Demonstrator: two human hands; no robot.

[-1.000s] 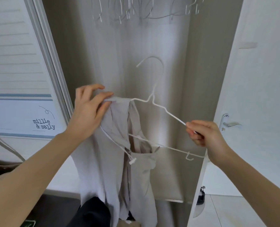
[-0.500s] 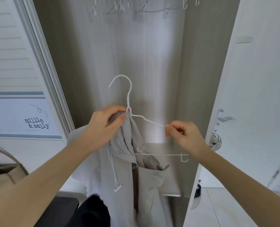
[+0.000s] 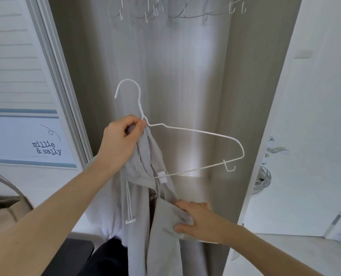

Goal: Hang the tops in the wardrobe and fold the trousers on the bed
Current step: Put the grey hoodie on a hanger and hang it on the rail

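A pale grey zip-front top [image 3: 143,196] hangs half-threaded on a white wire hanger [image 3: 195,134] before the open wardrobe [image 3: 185,66]. The left hand [image 3: 121,140] pinches collar and hanger neck together; the right hand [image 3: 197,222] grips the loose front panel, apparently to draw it over the bare arm.

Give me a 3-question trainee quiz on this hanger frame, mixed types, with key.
1. True or false: the grey top is already draped over both shoulders of the white hanger.
2. What does the right hand grip? A) the hanger's hook B) the top's zip edge C) the door handle
3. Fill in: the left hand holds the top's fabric at the hanger's ____.

Key: 1 false, its right shoulder is bare wire; 2 B; 3 neck, just below the hook.
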